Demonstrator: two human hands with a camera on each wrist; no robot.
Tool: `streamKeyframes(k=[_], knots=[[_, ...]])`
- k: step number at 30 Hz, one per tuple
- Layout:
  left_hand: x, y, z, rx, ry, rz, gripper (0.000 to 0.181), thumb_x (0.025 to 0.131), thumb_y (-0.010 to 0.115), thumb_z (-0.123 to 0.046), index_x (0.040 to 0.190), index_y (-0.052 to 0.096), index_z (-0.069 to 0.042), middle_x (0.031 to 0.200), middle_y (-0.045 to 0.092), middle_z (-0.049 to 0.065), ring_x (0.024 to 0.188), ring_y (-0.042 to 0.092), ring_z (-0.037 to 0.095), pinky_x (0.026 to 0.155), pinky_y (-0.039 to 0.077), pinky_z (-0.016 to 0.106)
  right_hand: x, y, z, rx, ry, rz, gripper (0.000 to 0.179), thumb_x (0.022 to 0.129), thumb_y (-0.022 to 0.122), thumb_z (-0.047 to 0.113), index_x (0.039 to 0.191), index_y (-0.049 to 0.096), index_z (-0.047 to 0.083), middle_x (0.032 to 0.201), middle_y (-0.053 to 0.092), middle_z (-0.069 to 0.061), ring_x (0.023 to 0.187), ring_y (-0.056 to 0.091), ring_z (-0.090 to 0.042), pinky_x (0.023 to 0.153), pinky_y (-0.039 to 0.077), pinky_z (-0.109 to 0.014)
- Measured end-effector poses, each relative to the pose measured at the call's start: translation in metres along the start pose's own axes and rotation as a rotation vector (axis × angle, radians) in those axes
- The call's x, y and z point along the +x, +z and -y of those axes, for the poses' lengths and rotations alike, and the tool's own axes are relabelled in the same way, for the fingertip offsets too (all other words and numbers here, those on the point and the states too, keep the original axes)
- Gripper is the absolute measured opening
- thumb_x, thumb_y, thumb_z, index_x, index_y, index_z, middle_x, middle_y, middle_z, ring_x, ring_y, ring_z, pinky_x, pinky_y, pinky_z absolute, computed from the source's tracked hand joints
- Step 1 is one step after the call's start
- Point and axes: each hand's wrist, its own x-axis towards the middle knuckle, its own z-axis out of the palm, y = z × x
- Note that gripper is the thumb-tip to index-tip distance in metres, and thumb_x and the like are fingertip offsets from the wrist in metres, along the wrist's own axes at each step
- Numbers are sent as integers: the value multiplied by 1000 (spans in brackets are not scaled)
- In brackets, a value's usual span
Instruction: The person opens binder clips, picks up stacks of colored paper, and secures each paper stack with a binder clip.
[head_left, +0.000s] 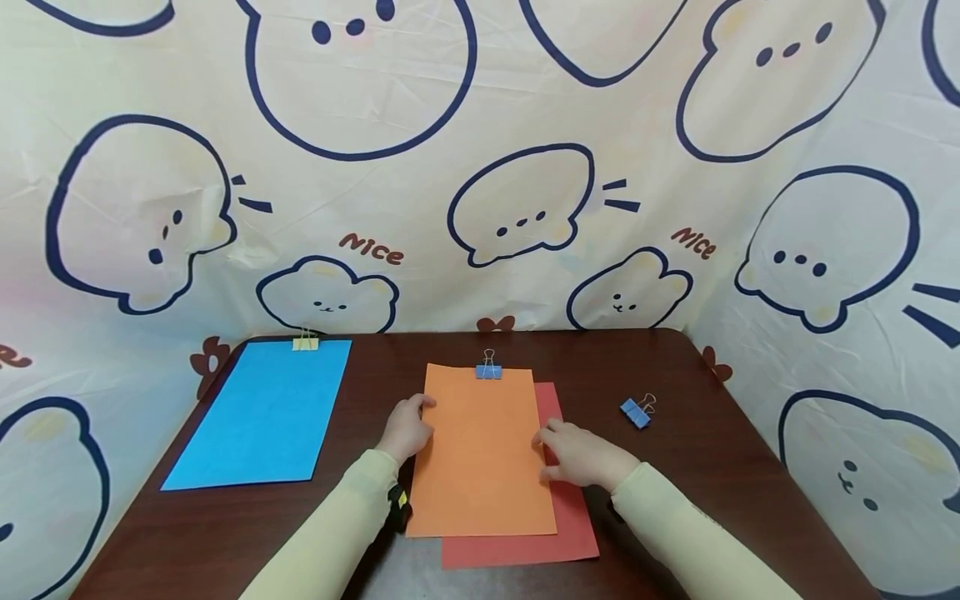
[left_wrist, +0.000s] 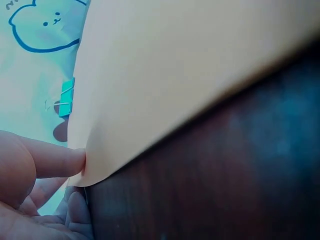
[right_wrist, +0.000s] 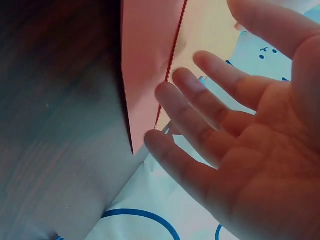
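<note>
An orange sheet of paper (head_left: 480, 467) lies at the middle of the table, with a blue binder clip (head_left: 489, 372) on its top edge. Under it, a red sheet (head_left: 573, 525) sticks out to the right and toward the front. My left hand (head_left: 407, 427) pinches the orange sheet's left edge between thumb and fingers; in the left wrist view that edge bends up off the table. By the right edge is my right hand (head_left: 581, 454), its fingers spread and loosely extended over the red sheet (right_wrist: 145, 55), gripping nothing.
On the left of the brown table (head_left: 720, 500) lies a blue sheet (head_left: 262, 412), its top edge held by a yellow binder clip (head_left: 305, 343). A loose blue binder clip (head_left: 637, 412) rests to the right. Patterned cloth (head_left: 420, 192) hangs behind and along the sides.
</note>
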Motion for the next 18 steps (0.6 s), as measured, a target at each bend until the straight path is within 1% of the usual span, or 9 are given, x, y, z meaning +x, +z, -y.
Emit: streamKeyframes(k=[4,8,13,16,18], knots=[[0,0,-1,3,-13,7,42,90,65,6,131,63,-2,119,60,21,95,53,29,82,48,40,-7,1,4,-27,-4,14,46,81,89,27,119,68,11,105,55,0,91,55,-15,88,57,-36],[0,0,-1,5,-26,17,42,91,63,6,133,62,-2,122,59,21,96,53,29,81,47,39,-8,3,4,-51,-23,-1,51,77,92,24,120,68,10,107,55,-2,93,55,-16,88,57,-36],[0,0,-2,5,-26,19,42,91,61,5,132,62,-1,123,58,23,98,54,30,83,48,40,-9,5,1,-23,-38,-8,54,75,93,23,121,68,10,109,56,-1,96,55,-16,91,57,-38],[-1,1,-3,26,-16,17,41,91,61,3,132,62,1,124,56,25,99,56,32,86,49,43,-9,6,-2,4,-40,-14,54,75,93,23,122,68,11,109,56,-1,97,55,-16,92,56,-39],[-4,0,-5,39,-16,23,42,91,63,-1,133,61,2,125,53,27,99,55,34,86,49,45,-8,7,-4,13,-45,-21,55,76,93,24,122,68,12,110,55,0,97,54,-16,92,55,-39]])
